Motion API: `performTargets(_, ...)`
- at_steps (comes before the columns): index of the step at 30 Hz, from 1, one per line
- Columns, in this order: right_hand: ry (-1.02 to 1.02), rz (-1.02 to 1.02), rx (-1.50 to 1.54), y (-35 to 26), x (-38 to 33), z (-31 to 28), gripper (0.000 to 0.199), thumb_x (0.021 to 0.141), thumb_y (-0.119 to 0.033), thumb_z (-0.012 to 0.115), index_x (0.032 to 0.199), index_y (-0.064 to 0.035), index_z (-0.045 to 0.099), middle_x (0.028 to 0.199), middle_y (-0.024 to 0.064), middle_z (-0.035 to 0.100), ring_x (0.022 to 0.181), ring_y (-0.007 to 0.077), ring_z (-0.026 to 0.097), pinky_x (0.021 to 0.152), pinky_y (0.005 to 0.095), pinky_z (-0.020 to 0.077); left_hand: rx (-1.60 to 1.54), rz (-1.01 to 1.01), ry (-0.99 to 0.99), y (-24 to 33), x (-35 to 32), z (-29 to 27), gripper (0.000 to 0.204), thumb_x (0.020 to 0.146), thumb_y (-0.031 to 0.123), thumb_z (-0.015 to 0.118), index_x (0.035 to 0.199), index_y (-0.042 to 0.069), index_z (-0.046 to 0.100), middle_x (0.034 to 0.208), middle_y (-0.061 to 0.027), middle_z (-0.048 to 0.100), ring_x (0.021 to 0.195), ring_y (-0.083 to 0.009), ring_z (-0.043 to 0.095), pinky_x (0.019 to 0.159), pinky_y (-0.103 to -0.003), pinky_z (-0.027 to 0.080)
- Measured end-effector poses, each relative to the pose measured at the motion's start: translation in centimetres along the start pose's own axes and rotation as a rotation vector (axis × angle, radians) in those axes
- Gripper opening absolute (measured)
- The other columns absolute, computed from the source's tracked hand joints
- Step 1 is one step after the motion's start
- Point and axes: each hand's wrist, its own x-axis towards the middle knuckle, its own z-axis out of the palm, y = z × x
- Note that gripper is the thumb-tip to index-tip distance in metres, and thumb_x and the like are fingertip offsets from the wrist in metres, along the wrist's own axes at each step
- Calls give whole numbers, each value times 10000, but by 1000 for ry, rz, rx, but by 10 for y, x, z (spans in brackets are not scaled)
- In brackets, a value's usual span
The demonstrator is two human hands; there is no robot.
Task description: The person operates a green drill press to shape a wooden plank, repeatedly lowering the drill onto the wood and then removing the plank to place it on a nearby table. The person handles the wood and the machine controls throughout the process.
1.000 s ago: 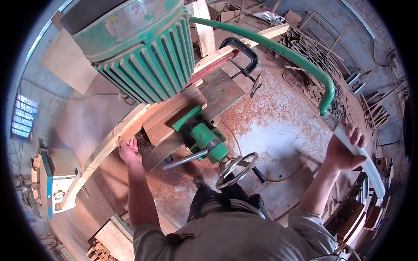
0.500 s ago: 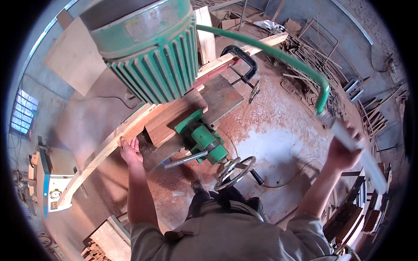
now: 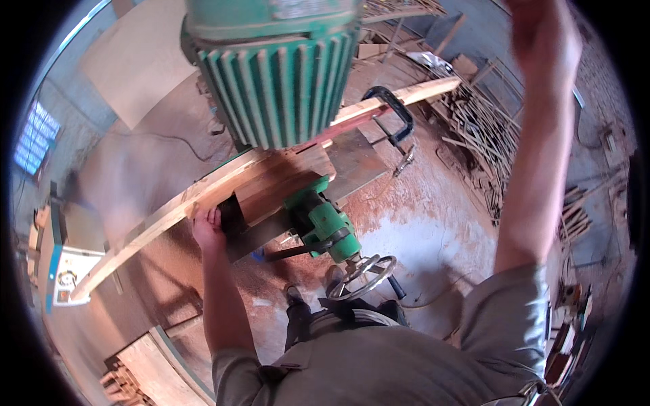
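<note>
Sawdust coats the floor (image 3: pixel 433 193). Overhead, a green motor (image 3: pixel 281 88) hides the middle of the long, pale, slanting board (image 3: pixel 159 218). The left hand (image 3: pixel 208 228) touches the board's near edge, fingers curled; whether they grip it, I cannot tell. Blur and the view's upper rim obscure the right hand (image 3: pixel 542 34), its fingers unreadable.

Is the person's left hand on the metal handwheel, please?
No, the left hand is at the long wooden beam, well apart from the handwheel.
</note>
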Motion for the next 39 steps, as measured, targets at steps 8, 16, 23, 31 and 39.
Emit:
performTargets(8, -1611, 514, -125, 31, -338, 127, 357, 884, -320, 523, 1094, -43, 606, 1023, 166, 626, 913, 269, 602, 803, 388, 463, -8, -7, 47, 1, -1, 6, 329, 885, 259, 590, 1149, 77, 516, 896, -56, 593, 831, -178, 605, 764, -307, 518)
performTargets(16, -94, 1555, 840, 123, -304, -32, 488, 935, -426, 450, 564, -113, 394, 476, 43, 418, 437, 177, 443, 518, 376, 476, 13, -2, 163, 1, -6, 0, 347, 884, 224, 566, 1199, 87, 510, 940, -68, 532, 870, -212, 588, 778, -329, 525)
performTargets(23, -297, 1152, -315, 158, -363, -127, 345, 933, -291, 519, 961, 35, 627, 847, 89, 666, 746, 146, 612, 659, 290, 502, -73, -55, 81, 16, -3, -7, 245, 880, 249, 553, 1075, 100, 546, 932, -53, 612, 856, -195, 602, 831, -382, 504)
performTargets(31, -300, 1045, -154, 68, -322, -61, 214, 902, -164, 574, 1007, 19, 610, 853, 81, 657, 735, 118, 605, 643, 262, 501, -71, 261, 179, 153, -4, -100, 209, 879, 262, 554, 961, 73, 590, 926, -74, 595, 812, -212, 592, 728, -330, 531)
performTargets(39, -985, 308, 29, -21, -340, 183, 669, 768, -347, 704, 1265, 9, 432, 1184, 199, 544, 1075, 352, 552, 915, 382, 473, 795, 953, -35, 233, -139, 3, 314, 834, 94, 628, 1118, -13, 543, 961, -73, 630, 864, -134, 600, 742, -283, 503)
